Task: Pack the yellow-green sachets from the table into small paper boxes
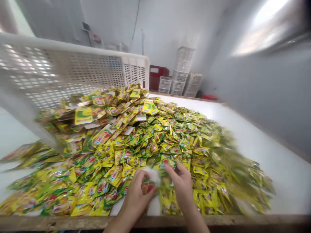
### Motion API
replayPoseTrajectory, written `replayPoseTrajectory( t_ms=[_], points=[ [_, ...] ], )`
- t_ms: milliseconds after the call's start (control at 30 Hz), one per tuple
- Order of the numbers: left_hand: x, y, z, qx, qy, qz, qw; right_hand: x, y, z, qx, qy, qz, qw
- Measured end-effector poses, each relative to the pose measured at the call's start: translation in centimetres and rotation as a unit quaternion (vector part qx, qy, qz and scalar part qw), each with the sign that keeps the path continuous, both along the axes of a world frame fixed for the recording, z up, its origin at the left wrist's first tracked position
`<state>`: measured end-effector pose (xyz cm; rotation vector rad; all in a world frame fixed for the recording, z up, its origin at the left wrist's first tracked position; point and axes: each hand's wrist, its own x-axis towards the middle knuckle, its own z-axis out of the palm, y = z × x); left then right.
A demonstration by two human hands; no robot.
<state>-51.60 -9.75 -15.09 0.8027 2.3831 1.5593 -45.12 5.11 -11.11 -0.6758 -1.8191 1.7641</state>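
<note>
A big heap of small yellow-green sachets (150,139) covers the white table (267,152). My left hand (138,194) is near the front edge, its fingers curled around a sachet with a red picture (148,187). Beside it my right hand (178,181) has its fingertips pinched on a sachet (167,161) at the near side of the heap. The two hands almost touch, with a bare white patch of table between them.
A white perforated plastic crate (73,71) lies tilted on the heap at the back left. Stacked white crates (182,77) and a red bin (157,76) stand by the far wall. A wooden strip (243,220) runs along the table's front edge.
</note>
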Motion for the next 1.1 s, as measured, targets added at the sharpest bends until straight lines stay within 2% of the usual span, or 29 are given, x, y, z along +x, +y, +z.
replayPoseTrajectory(
  t_ms=[100,167,233,300,367,467,533,600,700,767,867,933,1000,1100],
  points=[
    [0.5,0.8,-1.5,-0.004,0.013,0.016,1.000,-0.2,-0.5,1.3,0.154,0.030,0.057,0.986],
    [0.7,0.8,-1.7,-0.003,0.018,0.029,0.999,-0.1,-0.8,1.1,0.248,0.021,0.090,0.964],
    [1.1,0.7,-1.5,0.004,0.022,0.035,0.999,0.1,-1.0,0.6,0.310,-0.011,0.124,0.942],
    [1.6,0.7,-1.2,0.025,0.010,0.038,0.999,0.3,-1.1,0.4,0.353,-0.055,0.160,0.920],
    [2.1,0.8,-1.0,0.051,-0.018,0.036,0.998,0.4,-1.0,1.0,0.382,-0.104,0.188,0.899],
    [2.5,0.8,-0.8,0.084,-0.067,0.046,0.993,0.2,-1.1,3.0,0.413,-0.165,0.225,0.867],
    [2.5,0.3,-0.6,0.112,-0.115,0.053,0.986,0.0,-1.1,4.4,0.432,-0.164,0.269,0.845],
    [2.3,-0.5,-0.5,0.149,-0.190,0.027,0.970,0.0,-1.2,5.1,0.433,-0.143,0.309,0.834],
    [1.7,-1.9,-0.5,0.188,-0.307,-0.056,0.931,-0.1,-1.5,4.8,0.399,-0.122,0.302,0.857],
    [1.3,-2.5,-0.6,0.193,-0.328,-0.088,0.921,-0.3,-1.7,3.9,0.405,-0.095,0.282,0.865],
    [0.8,-3.0,-0.6,0.154,-0.292,-0.110,0.937,-0.2,-1.8,3.1,0.455,-0.056,0.291,0.840],
    [0.7,-3.1,-0.6,0.120,-0.267,-0.121,0.948,0.2,-1.5,2.9,0.449,-0.042,0.321,0.833],
    [0.7,-3.4,-0.5,0.098,-0.252,-0.118,0.955,0.9,-1.1,2.7,0.379,-0.020,0.327,0.865],
    [1.1,-3.9,-0.1,0.099,-0.273,-0.069,0.954,1.9,-1.0,1.5,0.167,-0.014,0.238,0.957]
  ],
)
